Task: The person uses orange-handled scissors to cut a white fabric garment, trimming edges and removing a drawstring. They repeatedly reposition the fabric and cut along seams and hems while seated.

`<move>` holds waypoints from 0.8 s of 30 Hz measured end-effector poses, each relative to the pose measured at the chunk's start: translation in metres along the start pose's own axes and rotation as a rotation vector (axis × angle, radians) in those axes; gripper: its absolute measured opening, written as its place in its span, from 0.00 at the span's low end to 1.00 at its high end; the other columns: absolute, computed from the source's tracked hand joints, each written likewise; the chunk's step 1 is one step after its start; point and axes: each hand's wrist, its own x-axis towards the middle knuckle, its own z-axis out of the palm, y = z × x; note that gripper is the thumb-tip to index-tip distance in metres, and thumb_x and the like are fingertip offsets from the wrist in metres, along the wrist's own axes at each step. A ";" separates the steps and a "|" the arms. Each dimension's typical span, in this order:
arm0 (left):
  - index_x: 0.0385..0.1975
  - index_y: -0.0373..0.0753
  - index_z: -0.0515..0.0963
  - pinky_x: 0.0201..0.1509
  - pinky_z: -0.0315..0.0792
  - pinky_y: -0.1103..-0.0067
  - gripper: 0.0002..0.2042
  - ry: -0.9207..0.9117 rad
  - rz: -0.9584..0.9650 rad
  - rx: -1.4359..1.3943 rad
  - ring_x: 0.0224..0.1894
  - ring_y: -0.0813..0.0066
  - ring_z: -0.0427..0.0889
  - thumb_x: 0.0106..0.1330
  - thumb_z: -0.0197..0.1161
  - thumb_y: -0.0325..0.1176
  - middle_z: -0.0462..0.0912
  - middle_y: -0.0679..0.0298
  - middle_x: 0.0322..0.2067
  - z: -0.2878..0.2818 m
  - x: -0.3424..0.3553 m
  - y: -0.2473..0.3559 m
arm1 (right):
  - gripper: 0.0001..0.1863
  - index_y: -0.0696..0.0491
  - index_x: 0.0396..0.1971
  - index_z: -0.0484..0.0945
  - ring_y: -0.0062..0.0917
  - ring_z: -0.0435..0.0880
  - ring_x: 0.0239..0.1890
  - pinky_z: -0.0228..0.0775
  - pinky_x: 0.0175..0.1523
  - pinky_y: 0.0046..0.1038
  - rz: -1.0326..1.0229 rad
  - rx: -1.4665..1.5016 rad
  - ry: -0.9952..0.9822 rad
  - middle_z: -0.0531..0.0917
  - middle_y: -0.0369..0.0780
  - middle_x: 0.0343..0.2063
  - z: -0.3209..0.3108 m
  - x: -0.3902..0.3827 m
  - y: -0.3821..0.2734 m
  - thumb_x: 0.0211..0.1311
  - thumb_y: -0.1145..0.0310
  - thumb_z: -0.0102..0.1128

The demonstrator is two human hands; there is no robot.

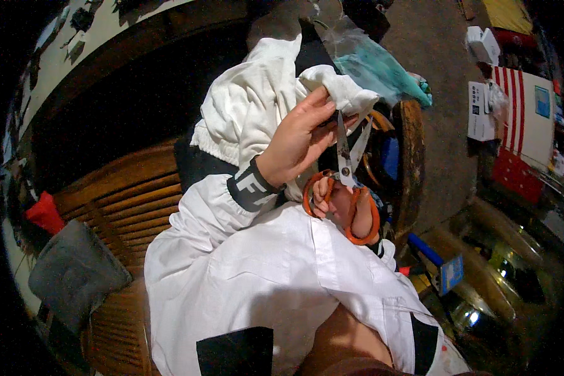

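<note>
A pair of scissors (346, 164) with orange handles is in my right hand (339, 203), whose fingers pass through the loops. The blades stand apart and point away from me, their tips just below a fold of white cloth. My left hand (304, 138) pinches that fold of the white garment (250, 100) between thumb and fingers, close beside the blades. The rest of the garment lies bunched over my lap, with a ribbed, gathered edge at its left. Whether the blades touch the cloth I cannot tell.
A slatted wooden bench (131, 200) with a grey cushion (75, 269) is on the left. Clear plastic and a turquoise bundle (382, 69) lie beyond the garment. At the right stand a wooden stool (410, 156), a white box (480, 113) and a red-striped carton (523, 106).
</note>
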 end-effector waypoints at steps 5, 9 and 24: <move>0.58 0.35 0.60 0.59 0.67 0.80 0.17 -0.043 0.007 0.043 0.54 0.73 0.71 0.71 0.43 0.29 0.68 0.60 0.55 -0.014 0.011 -0.007 | 0.44 0.58 0.33 0.62 0.23 0.61 0.28 0.56 0.34 0.24 0.091 0.014 0.049 0.64 0.39 0.28 -0.003 -0.001 0.000 0.51 0.23 0.34; 0.60 0.36 0.59 0.58 0.69 0.80 0.18 0.005 -0.003 0.096 0.53 0.75 0.72 0.71 0.44 0.30 0.68 0.61 0.54 -0.014 0.013 -0.013 | 0.43 0.58 0.33 0.62 0.22 0.61 0.28 0.56 0.34 0.25 0.066 0.101 0.093 0.64 0.38 0.29 -0.007 0.001 0.000 0.52 0.24 0.34; 0.40 0.35 0.74 0.37 0.70 0.86 0.09 0.205 -0.082 0.144 0.30 0.86 0.73 0.65 0.55 0.33 0.77 0.69 0.32 0.001 0.025 -0.020 | 0.31 0.55 0.40 0.65 0.17 0.64 0.28 0.58 0.34 0.20 -0.298 -0.134 0.347 0.67 0.33 0.26 -0.022 0.016 0.028 0.61 0.38 0.46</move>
